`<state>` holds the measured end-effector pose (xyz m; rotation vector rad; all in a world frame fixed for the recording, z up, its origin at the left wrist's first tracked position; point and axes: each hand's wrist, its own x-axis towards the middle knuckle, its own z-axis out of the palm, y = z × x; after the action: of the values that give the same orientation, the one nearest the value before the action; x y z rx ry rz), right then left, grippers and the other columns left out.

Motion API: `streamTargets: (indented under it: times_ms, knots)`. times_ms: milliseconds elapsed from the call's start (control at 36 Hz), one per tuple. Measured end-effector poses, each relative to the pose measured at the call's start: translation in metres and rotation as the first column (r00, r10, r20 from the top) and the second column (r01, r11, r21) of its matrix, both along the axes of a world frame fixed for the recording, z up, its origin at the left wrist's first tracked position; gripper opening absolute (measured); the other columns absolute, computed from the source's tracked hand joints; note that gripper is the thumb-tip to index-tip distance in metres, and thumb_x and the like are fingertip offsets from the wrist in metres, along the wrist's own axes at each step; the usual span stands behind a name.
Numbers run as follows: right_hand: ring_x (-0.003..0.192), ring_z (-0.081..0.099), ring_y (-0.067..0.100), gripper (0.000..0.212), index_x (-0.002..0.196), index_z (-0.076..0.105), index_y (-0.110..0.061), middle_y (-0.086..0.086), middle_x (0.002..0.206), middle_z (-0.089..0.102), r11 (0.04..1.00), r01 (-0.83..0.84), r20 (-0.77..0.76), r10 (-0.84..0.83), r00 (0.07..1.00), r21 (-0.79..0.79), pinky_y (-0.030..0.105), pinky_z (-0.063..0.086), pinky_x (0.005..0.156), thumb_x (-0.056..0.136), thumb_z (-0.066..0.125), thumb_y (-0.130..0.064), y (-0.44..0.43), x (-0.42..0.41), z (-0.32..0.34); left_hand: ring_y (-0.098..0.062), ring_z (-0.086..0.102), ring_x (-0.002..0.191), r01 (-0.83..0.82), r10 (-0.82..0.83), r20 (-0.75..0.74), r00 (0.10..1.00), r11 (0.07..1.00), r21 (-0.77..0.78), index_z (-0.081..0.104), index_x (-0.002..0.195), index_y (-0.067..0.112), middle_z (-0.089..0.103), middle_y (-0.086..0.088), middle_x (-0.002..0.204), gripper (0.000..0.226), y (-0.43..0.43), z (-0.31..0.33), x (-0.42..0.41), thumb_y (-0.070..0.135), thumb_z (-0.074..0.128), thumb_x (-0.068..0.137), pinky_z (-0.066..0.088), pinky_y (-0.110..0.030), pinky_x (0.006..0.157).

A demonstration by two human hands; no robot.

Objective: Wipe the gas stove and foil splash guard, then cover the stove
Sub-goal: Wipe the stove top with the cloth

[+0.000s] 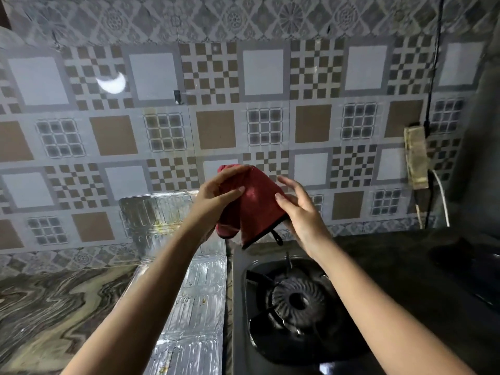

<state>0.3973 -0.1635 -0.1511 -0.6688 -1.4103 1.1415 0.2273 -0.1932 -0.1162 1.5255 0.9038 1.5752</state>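
At the centre of the frame we grip the red cloth [254, 201] with our left hand [216, 196] while our right hand [297, 209] supports it half-open, so it may slip onto the burner [297, 299].

Dim kitchen; a bright crescent glare [112, 83] sits on the wall tiles [263, 71], foil [194, 301] gleams, edges bend, right side dark.
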Motion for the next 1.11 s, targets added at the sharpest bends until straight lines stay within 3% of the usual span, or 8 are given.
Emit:
streamTargets:
  times_ms: [139,278,417,528,639,861,1028,1111]
  knots:
    - [0.11,0.06,0.016,0.028,0.108,0.058,-0.046,-0.008,0.114,0.065,0.997,-0.073,-0.037,0.072,0.997,-0.023,0.043,0.045,0.102,0.092,0.054,-0.022,0.005,0.014,-0.01,-0.017,0.057,0.114,0.02,-0.02,-0.001,1.0,0.999,0.049,0.063,0.116,0.021,0.062,0.001,0.122,0.039,0.01,-0.002,0.023,-0.003,0.057,0.085,0.047,-0.035,0.098]
    - [0.107,0.062,0.02,0.03,0.118,0.056,-0.031,0.003,0.117,0.064,0.981,-0.16,-0.19,0.137,0.972,-0.11,0.034,0.052,0.084,0.091,0.056,-0.019,0.013,0.024,-0.011,-0.011,0.06,0.108,0.024,-0.025,0.012,1.0,0.999,0.042,0.063,0.115,0.019,0.064,0.003,0.118,0.037,0.018,-0.006,0.04,-0.003,0.057,0.085,0.052,-0.026,0.091]
    - [0.094,0.062,0.016,0.031,0.11,0.062,-0.025,-0.001,0.106,0.065,0.967,-0.196,-0.348,0.13,0.929,-0.162,0.027,0.05,0.075,0.087,0.056,-0.004,0.029,0.033,0.001,-0.004,0.061,0.103,-0.004,0.004,-0.023,1.0,0.999,0.035,0.065,0.11,0.019,0.067,0.009,0.109,0.038,0.024,-0.011,0.038,-0.006,0.059,0.082,0.051,-0.018,0.088]
    - [0.09,0.061,0.016,0.028,0.102,0.065,-0.017,0.004,0.099,0.066,0.979,-0.171,-0.266,0.136,0.954,-0.11,0.026,0.048,0.081,0.085,0.055,0.003,0.047,0.042,0.012,-0.002,0.061,0.097,-0.058,0.057,-0.067,0.996,0.998,-0.007,0.069,0.103,0.025,0.07,0.013,0.099,0.033,0.029,-0.015,0.023,0.0,0.062,0.082,0.049,-0.015,0.082]
    - [0.09,0.063,0.015,0.03,0.103,0.066,-0.016,0.004,0.098,0.067,0.984,-0.15,-0.171,0.133,0.976,-0.095,0.029,0.048,0.089,0.084,0.056,0.005,0.064,0.048,0.015,-0.014,0.059,0.101,-0.098,0.095,-0.039,0.995,0.992,-0.086,0.069,0.105,0.02,0.068,-0.004,0.106,0.03,0.035,-0.022,0.005,0.001,0.061,0.083,0.049,-0.02,0.083]
    - [0.081,0.064,0.015,0.033,0.106,0.066,-0.008,0.005,0.093,0.067,0.983,-0.105,0.004,0.107,0.994,-0.153,0.014,0.052,0.065,0.078,0.06,0.009,0.103,0.05,0.008,-0.016,0.061,0.1,-0.103,0.106,0.002,0.994,0.971,-0.217,0.064,0.113,0.015,0.066,-0.008,0.114,0.036,0.065,-0.04,-0.007,-0.001,0.062,0.081,0.052,-0.017,0.077]
    - [0.08,0.063,0.016,0.029,0.095,0.068,-0.011,0.005,0.09,0.067,0.981,-0.057,0.067,0.071,0.995,-0.185,0.02,0.053,0.07,0.077,0.061,0.011,0.131,0.046,0.001,-0.022,0.06,0.1,-0.107,0.148,0.136,0.98,0.957,-0.27,0.064,0.114,0.006,0.064,-0.015,0.117,0.04,0.091,-0.058,-0.007,-0.01,0.061,0.077,0.054,-0.016,0.077]
    - [0.078,0.064,0.02,0.026,0.088,0.068,-0.012,0.008,0.087,0.067,0.972,-0.042,0.107,0.069,0.992,-0.233,0.026,0.053,0.072,0.077,0.061,0.011,0.142,0.045,-0.004,-0.016,0.063,0.089,-0.164,0.209,0.166,0.964,0.955,-0.249,0.07,0.1,0.015,0.069,-0.005,0.101,0.036,0.103,-0.065,-0.007,-0.01,0.064,0.075,0.054,-0.016,0.071]
